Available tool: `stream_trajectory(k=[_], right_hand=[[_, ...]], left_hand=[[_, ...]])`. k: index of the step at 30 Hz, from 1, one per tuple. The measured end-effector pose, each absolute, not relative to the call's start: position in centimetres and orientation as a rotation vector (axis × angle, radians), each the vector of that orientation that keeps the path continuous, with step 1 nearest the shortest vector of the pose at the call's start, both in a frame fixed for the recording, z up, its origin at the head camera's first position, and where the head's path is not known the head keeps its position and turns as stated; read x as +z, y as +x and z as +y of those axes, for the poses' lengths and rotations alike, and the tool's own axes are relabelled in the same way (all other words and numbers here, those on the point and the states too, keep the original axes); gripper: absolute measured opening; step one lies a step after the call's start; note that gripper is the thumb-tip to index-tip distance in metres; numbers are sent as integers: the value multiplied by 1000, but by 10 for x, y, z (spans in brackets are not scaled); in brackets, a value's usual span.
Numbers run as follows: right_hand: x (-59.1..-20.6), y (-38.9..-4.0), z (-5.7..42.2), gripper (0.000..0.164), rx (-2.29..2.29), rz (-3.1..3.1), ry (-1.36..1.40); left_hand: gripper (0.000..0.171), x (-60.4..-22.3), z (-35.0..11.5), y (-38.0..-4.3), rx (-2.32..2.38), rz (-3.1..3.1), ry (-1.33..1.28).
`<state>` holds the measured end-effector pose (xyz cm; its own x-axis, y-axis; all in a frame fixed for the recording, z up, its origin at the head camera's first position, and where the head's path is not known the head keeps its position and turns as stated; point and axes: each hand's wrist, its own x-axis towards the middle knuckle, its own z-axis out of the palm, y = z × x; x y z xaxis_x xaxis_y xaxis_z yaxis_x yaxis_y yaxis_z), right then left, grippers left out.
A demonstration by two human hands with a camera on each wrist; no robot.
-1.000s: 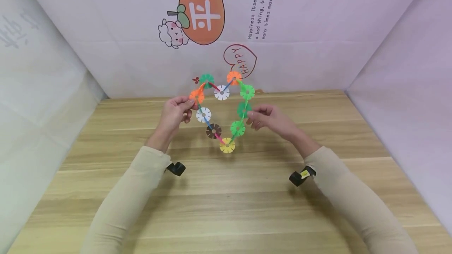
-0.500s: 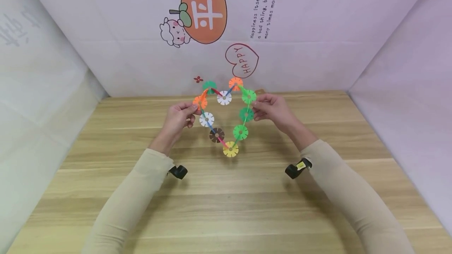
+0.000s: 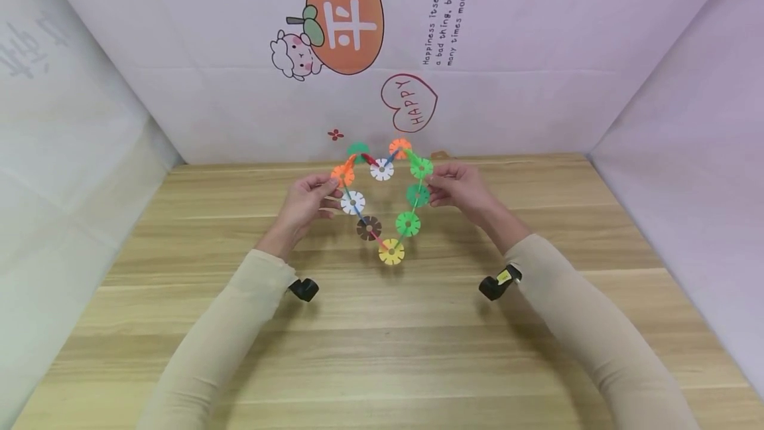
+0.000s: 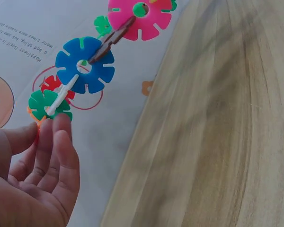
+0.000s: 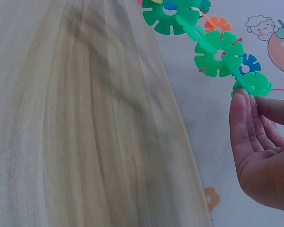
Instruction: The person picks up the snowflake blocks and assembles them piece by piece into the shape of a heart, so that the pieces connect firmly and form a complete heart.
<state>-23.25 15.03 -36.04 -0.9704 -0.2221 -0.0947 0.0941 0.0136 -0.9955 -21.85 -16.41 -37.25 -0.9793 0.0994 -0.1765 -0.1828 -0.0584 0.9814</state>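
A heart-shaped loop of slotted snowflake discs [image 3: 364, 223] is held up above the table, with its yellow disc [image 3: 384, 257] at the bottom point. My left hand [image 3: 304, 208] pinches it by the orange disc [image 3: 341, 170] on the left side. On the right side, my right hand [image 3: 462, 192] pinches it near the upper light green disc [image 3: 421, 162]. In the left wrist view, a blue disc [image 4: 99, 73] and a pink disc [image 4: 154, 23] rise from the fingertips. Green discs [image 5: 206, 56] run up from the pinching fingers in the right wrist view.
A wooden table [image 3: 382, 363] lies under both arms. Behind it stands a white printed backdrop [image 3: 525, 105], close to the loop, with more white sheeting at both sides. Each wrist wears a black camera [image 3: 306, 289].
My right hand has shifted up the loop, from the dark green disc to near the light green one above. The loop has sunk slightly and moved a little right. My left hand keeps its pinch.
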Motion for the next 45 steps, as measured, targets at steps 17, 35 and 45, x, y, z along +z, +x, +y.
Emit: stream_trajectory(k=[17, 35, 45], right_hand=[[-391, -241, 152, 15, -1975, 2080, -114], [-408, -248, 152, 25, -1879, 2040, 48], [-411, -249, 153, 21, -1871, 1981, 65]], left_hand=[[28, -393, -159, -227, 2065, 2022, -186], [26, -414, -153, -238, 1991, 1985, -281], [33, -414, -156, -240, 1938, 1971, -291]])
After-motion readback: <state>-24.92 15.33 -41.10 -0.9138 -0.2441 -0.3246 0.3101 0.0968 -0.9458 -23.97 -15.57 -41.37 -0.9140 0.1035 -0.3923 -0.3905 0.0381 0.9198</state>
